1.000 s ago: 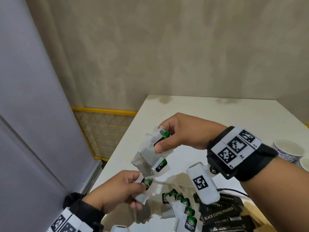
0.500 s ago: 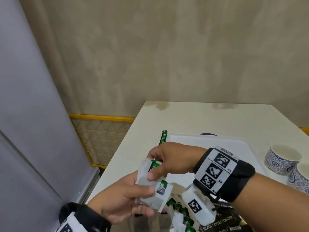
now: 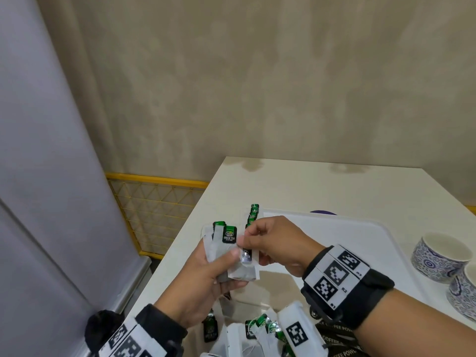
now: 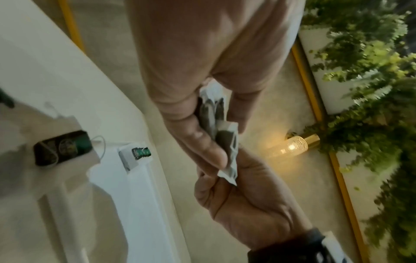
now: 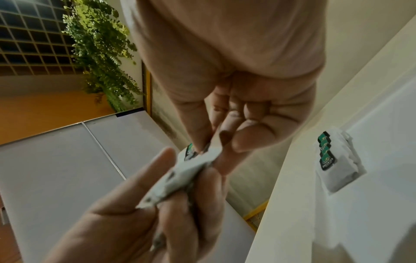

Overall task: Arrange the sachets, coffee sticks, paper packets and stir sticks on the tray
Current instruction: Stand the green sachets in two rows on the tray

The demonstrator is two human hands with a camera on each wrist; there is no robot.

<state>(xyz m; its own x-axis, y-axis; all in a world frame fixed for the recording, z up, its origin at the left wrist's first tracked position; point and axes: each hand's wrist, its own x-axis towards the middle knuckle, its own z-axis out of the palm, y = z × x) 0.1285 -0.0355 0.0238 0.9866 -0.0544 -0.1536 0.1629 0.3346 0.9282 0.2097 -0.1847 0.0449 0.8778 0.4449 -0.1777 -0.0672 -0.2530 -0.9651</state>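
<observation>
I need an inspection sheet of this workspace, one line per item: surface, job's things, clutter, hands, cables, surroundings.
Surface: white table, faint stains at its far edge.
Job's things: white tray; row of tea sachets at its far-left corner; loose sachets and black coffee sticks nearer.
Clutter: patterned cups.
Hands: left hand holds a sachet bundle; right hand pinches one of its sachets.
Cables: nothing seen.
Surroundings: beige wall, yellow mesh guard.

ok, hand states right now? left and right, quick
Left hand: closed on a small stack of green tea bags, thumb pressed on top.
Right hand: pinching the top tea bag of that stack.
</observation>
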